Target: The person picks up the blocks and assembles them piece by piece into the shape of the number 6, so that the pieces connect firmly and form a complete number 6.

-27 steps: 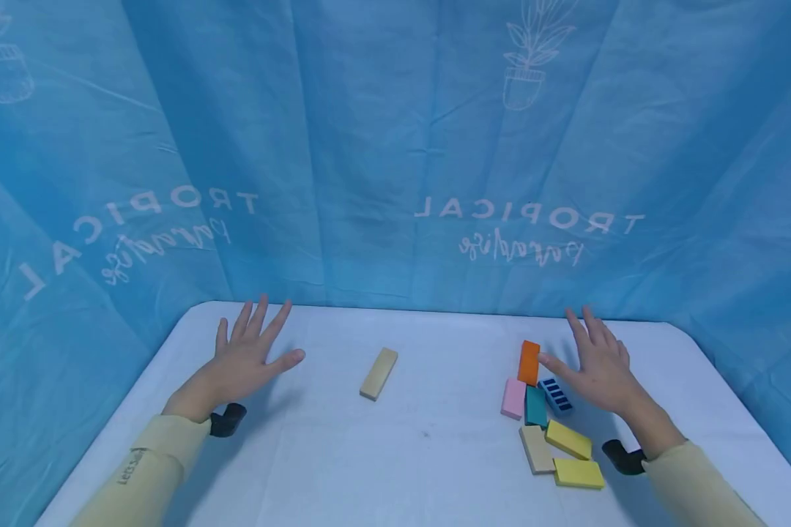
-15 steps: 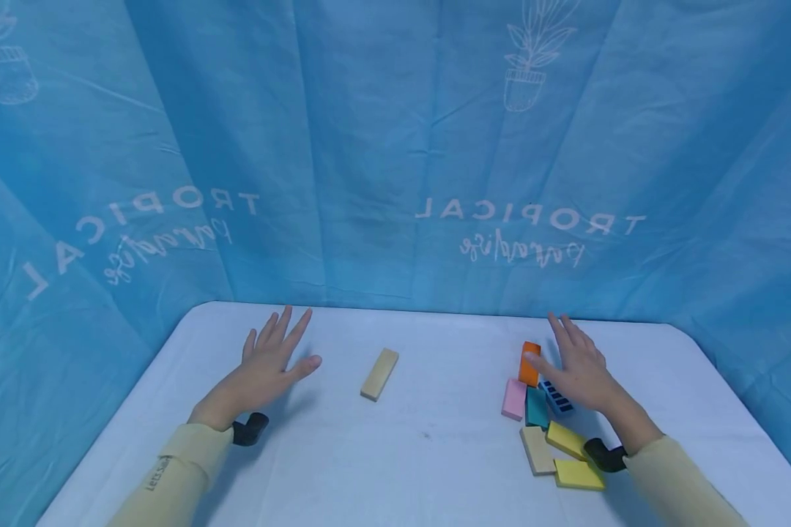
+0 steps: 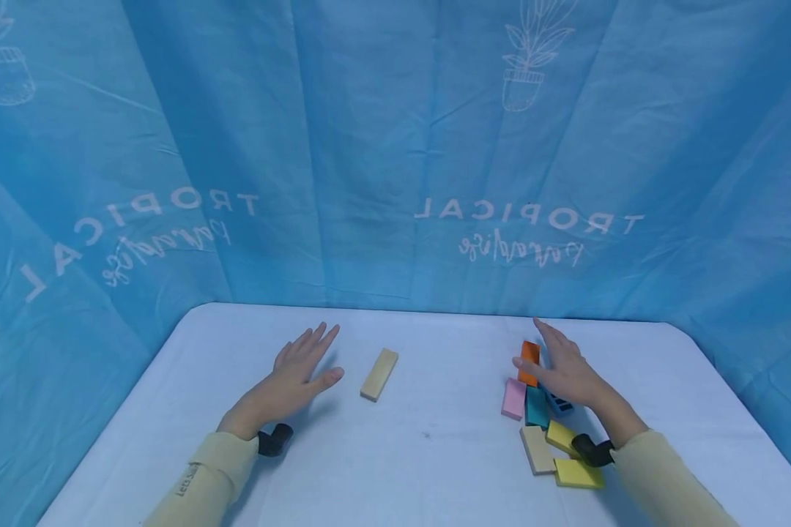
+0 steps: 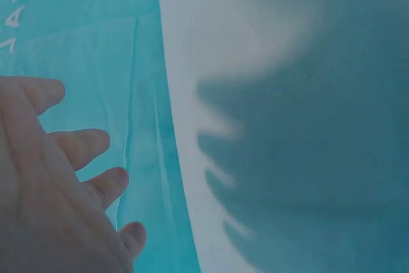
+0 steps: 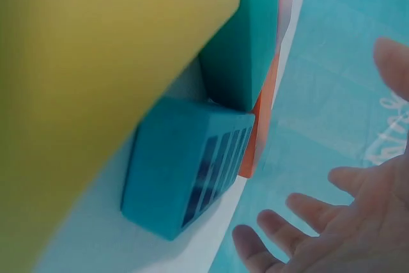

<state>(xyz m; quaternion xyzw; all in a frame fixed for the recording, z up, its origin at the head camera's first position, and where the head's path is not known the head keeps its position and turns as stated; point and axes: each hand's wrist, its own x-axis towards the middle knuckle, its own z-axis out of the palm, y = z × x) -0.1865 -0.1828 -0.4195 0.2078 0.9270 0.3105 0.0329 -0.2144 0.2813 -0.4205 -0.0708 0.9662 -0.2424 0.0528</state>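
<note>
My left hand [image 3: 286, 384] hovers over the left half of the table, fingers spread and straight, holding nothing. To its right lies a plain wooden block [image 3: 379, 375]. My right hand [image 3: 570, 373] is raised above a cluster of blocks, also extended and holding nothing. Around it lie an orange block [image 3: 529, 362], a pink block [image 3: 513, 399], a teal block [image 3: 537, 407] and a blue block with dark bars [image 5: 192, 164], partly hidden by the hand in the head view. Nearer the front are another wooden block [image 3: 537, 450] and two yellow blocks [image 3: 578, 474], one overlapped by the wrist camera.
A white-covered table [image 3: 428, 468] carries everything. Behind it and on both sides hangs a blue curtain [image 3: 369, 161] with white lettering. Each wrist wears a black camera mount, seen at the left [image 3: 275, 440] and the right.
Both hands have moved inward: the left hand rightward toward the lone wooden block, the right hand leftward over the cluster. The blocks have stayed in place.
</note>
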